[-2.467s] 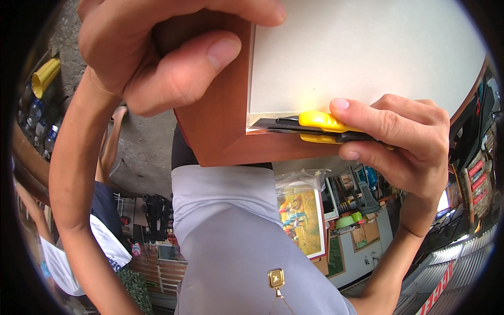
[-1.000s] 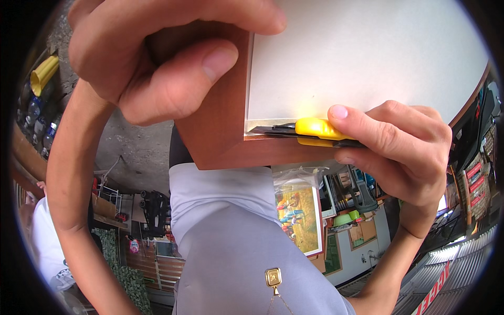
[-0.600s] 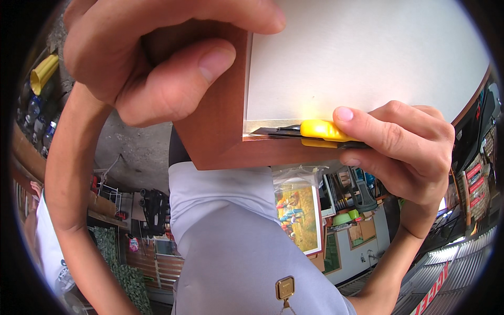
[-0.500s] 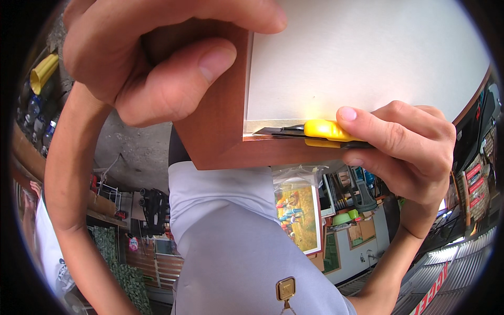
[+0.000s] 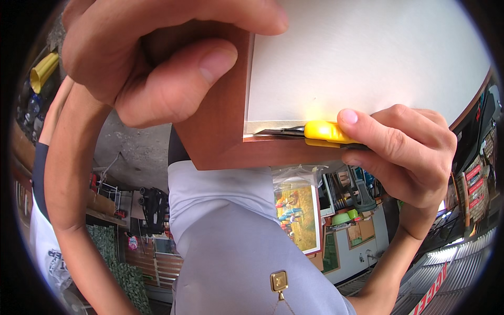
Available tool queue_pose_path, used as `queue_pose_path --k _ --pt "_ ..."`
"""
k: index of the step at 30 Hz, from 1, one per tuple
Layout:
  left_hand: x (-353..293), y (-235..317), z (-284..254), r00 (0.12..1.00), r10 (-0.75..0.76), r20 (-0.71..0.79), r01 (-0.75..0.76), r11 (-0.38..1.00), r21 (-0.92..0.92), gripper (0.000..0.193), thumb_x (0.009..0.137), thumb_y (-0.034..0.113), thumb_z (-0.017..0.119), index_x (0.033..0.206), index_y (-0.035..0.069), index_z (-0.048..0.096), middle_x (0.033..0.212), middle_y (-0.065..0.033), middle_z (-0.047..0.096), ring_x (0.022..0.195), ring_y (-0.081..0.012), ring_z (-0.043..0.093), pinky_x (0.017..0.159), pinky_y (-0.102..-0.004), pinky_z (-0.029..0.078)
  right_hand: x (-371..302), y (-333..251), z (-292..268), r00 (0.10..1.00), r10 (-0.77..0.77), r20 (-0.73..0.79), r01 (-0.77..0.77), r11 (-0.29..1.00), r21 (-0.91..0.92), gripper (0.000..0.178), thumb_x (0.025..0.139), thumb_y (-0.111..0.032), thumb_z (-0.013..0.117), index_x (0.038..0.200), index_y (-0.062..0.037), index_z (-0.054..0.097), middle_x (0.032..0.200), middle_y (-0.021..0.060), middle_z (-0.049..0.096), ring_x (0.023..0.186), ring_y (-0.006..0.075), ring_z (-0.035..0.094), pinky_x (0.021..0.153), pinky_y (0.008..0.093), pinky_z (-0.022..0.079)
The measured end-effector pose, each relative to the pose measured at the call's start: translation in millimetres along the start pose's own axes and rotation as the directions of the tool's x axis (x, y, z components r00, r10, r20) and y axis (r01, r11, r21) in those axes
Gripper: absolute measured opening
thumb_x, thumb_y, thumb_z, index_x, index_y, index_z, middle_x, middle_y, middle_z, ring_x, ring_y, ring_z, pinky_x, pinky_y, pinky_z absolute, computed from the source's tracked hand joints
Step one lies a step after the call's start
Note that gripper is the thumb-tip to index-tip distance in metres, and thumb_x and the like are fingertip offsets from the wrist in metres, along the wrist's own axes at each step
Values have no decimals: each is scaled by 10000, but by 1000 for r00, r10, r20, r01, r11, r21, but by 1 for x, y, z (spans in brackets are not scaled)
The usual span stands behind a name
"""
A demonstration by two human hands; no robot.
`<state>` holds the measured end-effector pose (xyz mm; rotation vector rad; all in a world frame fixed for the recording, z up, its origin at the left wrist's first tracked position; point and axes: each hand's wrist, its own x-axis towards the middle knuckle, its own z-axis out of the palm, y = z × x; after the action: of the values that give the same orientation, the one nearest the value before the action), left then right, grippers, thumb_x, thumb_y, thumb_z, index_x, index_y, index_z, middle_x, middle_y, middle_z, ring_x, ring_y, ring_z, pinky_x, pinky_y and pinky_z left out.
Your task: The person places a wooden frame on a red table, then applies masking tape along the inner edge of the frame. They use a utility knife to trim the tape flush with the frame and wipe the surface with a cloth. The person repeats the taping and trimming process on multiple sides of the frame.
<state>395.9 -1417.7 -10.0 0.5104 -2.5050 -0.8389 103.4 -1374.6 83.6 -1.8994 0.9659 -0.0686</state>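
Observation:
A reddish-brown wooden frame [image 5: 218, 126] with a white panel [image 5: 357, 58] set inside it lies before me, its near left corner pointing towards my body. My right hand [image 5: 404, 149] grips a yellow and black utility knife [image 5: 325, 132], thumb below and index finger along the top. The knife's dark blade [image 5: 268, 132] lies along the frame's near inner edge, its tip close to the inside corner. My left hand [image 5: 152, 73] is curled over the frame's left side, thumb on the wood and index fingertip at the panel's edge. Its other fingers are mostly hidden.
At the left, another person's arm [image 5: 55, 113] and white shirt [image 5: 47, 241] show behind my left forearm. A yellow cone-shaped container [image 5: 44, 71] and plastic bottles stand farther off. A colourful picture [image 5: 296, 215] in a pale border stands beyond my lap, near green bowls [image 5: 341, 218].
The knife and both my hands have stayed almost in place, with the blade turned slightly. The other person at the left has shifted, and their arm now stretches up beside mine.

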Motion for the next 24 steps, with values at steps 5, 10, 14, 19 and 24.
queue_pose_path --k 5,10,14,19,24 --pt "-2 -2 3 1000 2 -9 -2 1000 -1 412 714 198 515 1039 -4 668 1164 -279 591 919 -309 626 824 -358 491 -1 3 6 1000 -15 -25 15 1000 10 447 719 -219 767 1132 -60 701 694 60 648 545 141 603 472 252 443" --pt "1 -4 -1 1000 10 -7 -10 1000 -12 413 715 198 515 1042 -3 666 1167 -280 590 921 -310 626 826 -358 491 0 3 4 998 -38 -52 40 998 57 448 719 -219 767 1126 -44 699 698 64 654 548 141 611 460 252 441" --pt "-1 -3 4 1000 -4 -4 4 1000 0 414 715 197 515 1044 -3 665 1169 -281 589 923 -310 626 828 -359 491 2 9 7 997 -73 -37 75 995 60 447 715 -213 768 1117 -29 699 698 67 656 544 141 611 455 253 441" --pt "1 -6 -2 1000 23 -9 -23 1000 -20 415 716 196 514 1047 -3 664 1173 -282 588 925 -311 625 830 -359 491 3 -2 4 998 -41 -45 44 997 60 443 710 -211 766 1108 -25 702 696 64 654 537 140 605 451 254 437" --pt "-2 1 5 1000 -17 0 17 1000 6 415 716 195 514 1050 -2 662 1176 -284 587 927 -312 625 831 -360 491 2 12 9 996 -82 -33 84 994 67 447 706 -210 766 1108 -26 702 694 62 652 533 140 600 450 256 435"
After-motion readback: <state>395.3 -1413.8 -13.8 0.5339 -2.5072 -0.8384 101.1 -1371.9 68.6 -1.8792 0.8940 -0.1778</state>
